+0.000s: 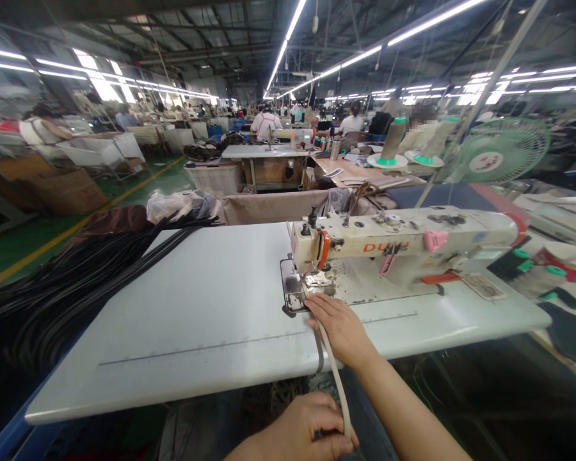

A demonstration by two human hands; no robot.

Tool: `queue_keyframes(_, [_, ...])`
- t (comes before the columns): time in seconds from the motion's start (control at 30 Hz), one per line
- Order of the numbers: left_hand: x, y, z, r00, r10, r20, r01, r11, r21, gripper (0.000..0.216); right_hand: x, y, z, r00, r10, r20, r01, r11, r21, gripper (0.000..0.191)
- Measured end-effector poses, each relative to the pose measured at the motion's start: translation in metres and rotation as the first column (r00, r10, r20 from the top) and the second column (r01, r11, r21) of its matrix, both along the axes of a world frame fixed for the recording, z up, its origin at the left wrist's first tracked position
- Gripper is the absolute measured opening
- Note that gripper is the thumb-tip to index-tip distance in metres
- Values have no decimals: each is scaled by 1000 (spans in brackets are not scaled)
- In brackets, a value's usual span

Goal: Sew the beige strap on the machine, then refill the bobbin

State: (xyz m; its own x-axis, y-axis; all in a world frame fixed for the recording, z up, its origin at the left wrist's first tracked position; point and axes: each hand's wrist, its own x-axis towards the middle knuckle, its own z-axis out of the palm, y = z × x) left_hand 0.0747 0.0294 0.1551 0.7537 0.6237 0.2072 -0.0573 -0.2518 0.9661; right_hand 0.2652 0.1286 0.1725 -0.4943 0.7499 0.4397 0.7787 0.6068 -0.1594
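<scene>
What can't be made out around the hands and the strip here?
Head view:
1. Needle area: too small, blurred.
2. Strip: front end hidden under the right hand; tail hidden in the left hand grip.
3. Sewing machine lettering: blurred after DU.

The sewing machine (403,246) stands on the table (196,307), right of centre — the right hand (342,328) just before it. Left of both lie piled strips (52,294).
</scene>
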Motion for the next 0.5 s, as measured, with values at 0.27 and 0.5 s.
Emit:
queue_keyframes(0.27, [-7, -1, -15, 987, 11, -160, -20, 998, -60, 35, -1, 2, 0, 1000, 20, 6, -20, 1000, 22, 36])
queue_keyframes(0.5, [-32, -2, -86, 894, -30, -447, -72, 975, -208, 15, 2, 1, -6, 996, 62, -64, -60, 998, 34, 27])
